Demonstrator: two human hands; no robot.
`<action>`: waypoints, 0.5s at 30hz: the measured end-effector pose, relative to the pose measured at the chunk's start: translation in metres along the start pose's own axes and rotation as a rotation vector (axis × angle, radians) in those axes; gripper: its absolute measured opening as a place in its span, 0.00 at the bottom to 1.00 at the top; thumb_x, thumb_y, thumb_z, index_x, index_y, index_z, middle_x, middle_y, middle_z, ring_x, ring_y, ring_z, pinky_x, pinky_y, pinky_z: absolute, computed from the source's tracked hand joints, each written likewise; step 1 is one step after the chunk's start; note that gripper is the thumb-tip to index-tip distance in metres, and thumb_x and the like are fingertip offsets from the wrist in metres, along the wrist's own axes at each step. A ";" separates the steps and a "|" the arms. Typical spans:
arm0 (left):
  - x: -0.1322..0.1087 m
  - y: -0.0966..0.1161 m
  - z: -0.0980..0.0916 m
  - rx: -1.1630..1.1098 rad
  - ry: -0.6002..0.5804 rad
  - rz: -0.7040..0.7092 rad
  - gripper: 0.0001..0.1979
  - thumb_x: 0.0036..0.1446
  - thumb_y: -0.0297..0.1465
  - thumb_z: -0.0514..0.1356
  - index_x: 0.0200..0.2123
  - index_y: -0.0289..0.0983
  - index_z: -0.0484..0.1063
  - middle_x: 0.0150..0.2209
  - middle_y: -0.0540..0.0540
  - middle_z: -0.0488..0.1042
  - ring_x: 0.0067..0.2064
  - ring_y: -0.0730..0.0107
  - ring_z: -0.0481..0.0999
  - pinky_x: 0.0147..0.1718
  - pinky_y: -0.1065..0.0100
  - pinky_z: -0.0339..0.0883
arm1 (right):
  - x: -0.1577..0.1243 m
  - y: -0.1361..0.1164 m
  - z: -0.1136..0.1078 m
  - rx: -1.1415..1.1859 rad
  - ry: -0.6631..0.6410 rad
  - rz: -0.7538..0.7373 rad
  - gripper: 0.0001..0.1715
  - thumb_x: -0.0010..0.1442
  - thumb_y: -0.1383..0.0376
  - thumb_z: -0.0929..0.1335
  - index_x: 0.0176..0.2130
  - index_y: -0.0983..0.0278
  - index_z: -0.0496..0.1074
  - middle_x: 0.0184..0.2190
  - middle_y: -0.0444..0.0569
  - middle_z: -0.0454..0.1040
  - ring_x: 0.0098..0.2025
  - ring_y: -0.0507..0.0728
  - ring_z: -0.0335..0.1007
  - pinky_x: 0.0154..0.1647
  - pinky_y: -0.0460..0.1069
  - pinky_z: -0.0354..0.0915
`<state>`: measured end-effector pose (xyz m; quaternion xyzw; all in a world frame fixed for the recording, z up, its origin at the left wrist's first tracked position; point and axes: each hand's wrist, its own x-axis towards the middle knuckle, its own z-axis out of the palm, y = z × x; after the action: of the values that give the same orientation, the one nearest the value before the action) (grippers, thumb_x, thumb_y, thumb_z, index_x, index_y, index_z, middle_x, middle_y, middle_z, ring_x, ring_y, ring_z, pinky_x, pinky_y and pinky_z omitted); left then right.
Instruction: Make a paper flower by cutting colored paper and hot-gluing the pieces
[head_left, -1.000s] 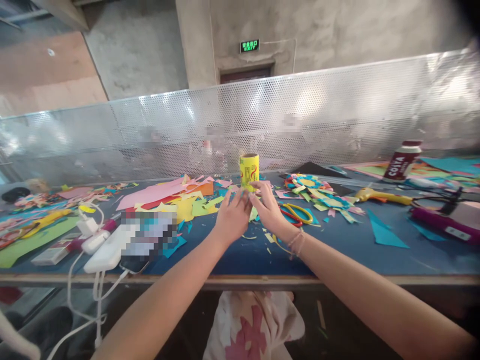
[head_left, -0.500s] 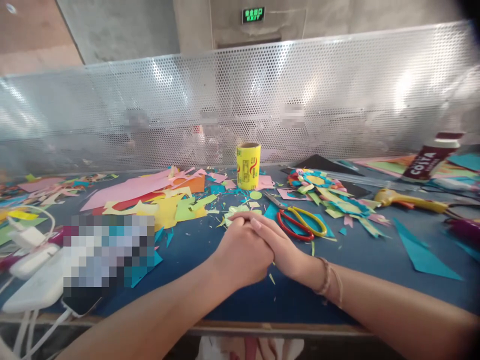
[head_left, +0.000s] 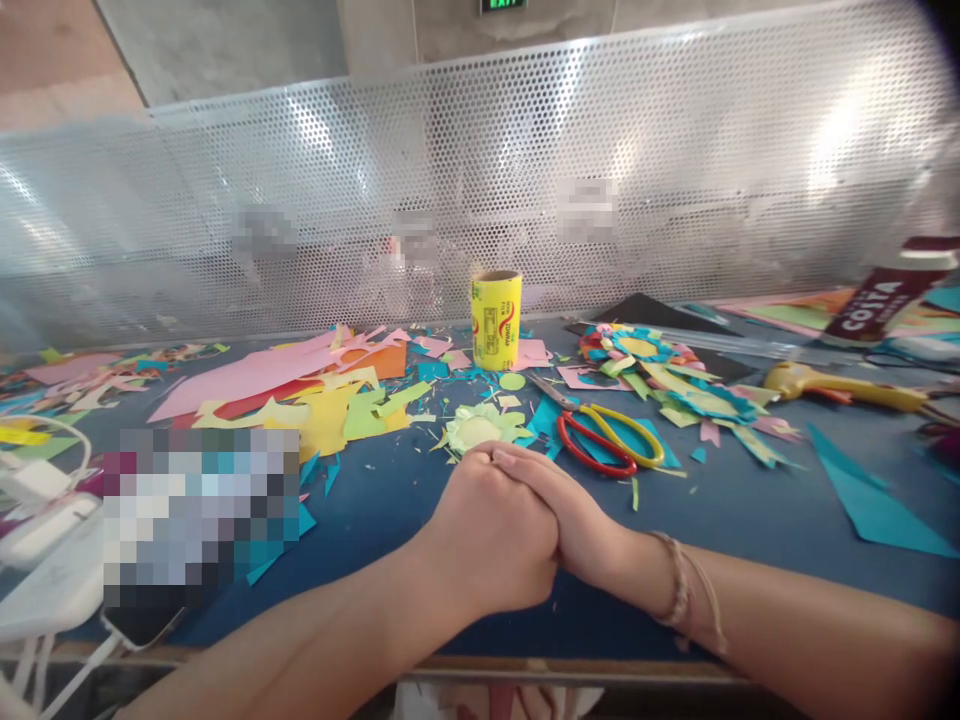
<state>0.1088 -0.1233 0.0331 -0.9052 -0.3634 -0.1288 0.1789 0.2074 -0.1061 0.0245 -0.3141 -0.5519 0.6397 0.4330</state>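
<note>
My left hand [head_left: 487,535] and my right hand [head_left: 581,520] rest clasped together on the blue tabletop [head_left: 720,520] near its front edge. The left hand's fingers wrap over the right, and nothing shows between them. A string bracelet circles my right wrist. Just beyond the fingertips lies a pale green paper cut-out [head_left: 476,428]. Red and yellow scissors [head_left: 607,440] lie a little to the right of it. An upright yellow roll [head_left: 495,320] stands farther back.
Coloured paper sheets and scraps [head_left: 300,390] cover the left and back of the table, and a heap of cut strips [head_left: 675,385] lies at right. A teal triangle [head_left: 870,500], a yellow tool [head_left: 840,385] and a bottle [head_left: 874,300] are far right. White chargers [head_left: 45,590] sit front left; a perforated metal screen [head_left: 450,180] stands behind.
My hands drew back from the yellow roll toward me and clasped together near the table's front edge. The view tilted down.
</note>
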 end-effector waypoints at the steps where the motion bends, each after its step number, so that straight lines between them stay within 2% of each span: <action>1: 0.000 0.001 0.000 -0.001 -0.001 -0.005 0.13 0.45 0.32 0.57 0.31 0.33 0.78 0.27 0.38 0.77 0.28 0.61 0.74 0.31 0.58 0.67 | 0.000 0.000 0.001 0.014 0.000 0.006 0.14 0.51 0.53 0.66 0.29 0.60 0.71 0.29 0.45 0.74 0.40 0.55 0.70 0.45 0.48 0.66; 6: -0.002 0.004 -0.002 -0.007 0.009 -0.029 0.12 0.45 0.31 0.56 0.30 0.34 0.77 0.27 0.39 0.77 0.30 0.59 0.75 0.29 0.59 0.67 | 0.001 0.000 0.002 0.057 -0.026 0.033 0.14 0.50 0.52 0.67 0.25 0.60 0.69 0.25 0.43 0.70 0.33 0.53 0.68 0.41 0.47 0.66; 15: -0.003 0.003 -0.002 0.013 0.061 -0.014 0.11 0.46 0.32 0.57 0.28 0.33 0.77 0.25 0.38 0.76 0.29 0.60 0.75 0.28 0.61 0.66 | 0.000 0.000 0.001 -0.033 0.005 0.025 0.13 0.51 0.54 0.65 0.25 0.59 0.69 0.26 0.47 0.71 0.39 0.58 0.70 0.42 0.50 0.67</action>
<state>0.1088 -0.1282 0.0325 -0.8971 -0.3649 -0.1552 0.1951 0.2063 -0.1064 0.0253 -0.3296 -0.5574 0.6350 0.4213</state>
